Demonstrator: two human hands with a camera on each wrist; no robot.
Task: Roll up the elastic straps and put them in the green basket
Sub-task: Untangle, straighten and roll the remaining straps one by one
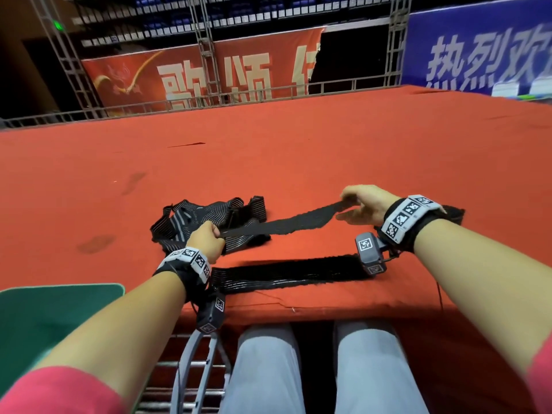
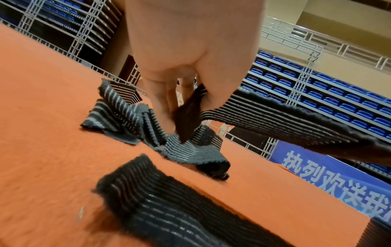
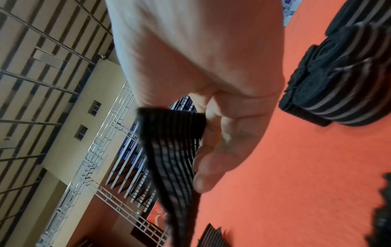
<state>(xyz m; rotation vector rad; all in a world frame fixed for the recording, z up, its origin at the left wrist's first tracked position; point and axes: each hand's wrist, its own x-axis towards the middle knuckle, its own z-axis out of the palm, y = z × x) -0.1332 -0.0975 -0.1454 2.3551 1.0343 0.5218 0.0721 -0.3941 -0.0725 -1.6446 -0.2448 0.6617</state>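
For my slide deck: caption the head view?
Both hands stretch a black strap above the red table.

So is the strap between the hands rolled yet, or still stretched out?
Stretched out, unrolled: the strap spans flat between left hand and right hand, each pinching one end.

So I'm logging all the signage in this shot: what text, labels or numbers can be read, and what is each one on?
"歌颂", then a character cut off at a tear: red banner behind the table, head view.
"热烈欢", cut by the frame edge: blue banner, head view.
"热烈欢送我", the rest cut off: the same blue banner, left wrist view.
Wristband markers: black-and-white codes, no words.
Elastic straps: no text visible.
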